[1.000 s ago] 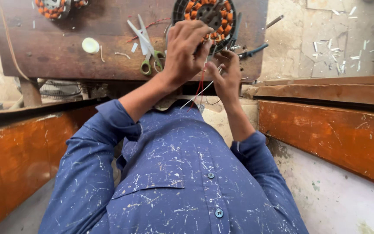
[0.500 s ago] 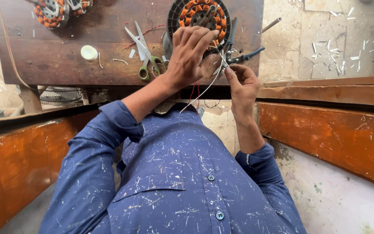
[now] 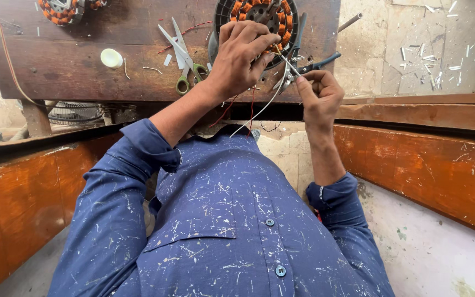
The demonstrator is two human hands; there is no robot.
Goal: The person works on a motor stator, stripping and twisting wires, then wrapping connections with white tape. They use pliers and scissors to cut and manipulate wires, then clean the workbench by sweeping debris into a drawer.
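head view | no packages or signs showed; white cap [image 3: 111,58] upper left on bench [image 3: 72,71], scissors [image 3: 182,55] beside it | stator [image 3: 259,22] top centre, under left hand [image 3: 240,55], fingers curled on its rim | right hand [image 3: 320,96] just right, pinching white wire [image 3: 262,107]; pliers [image 3: 311,66] touching above
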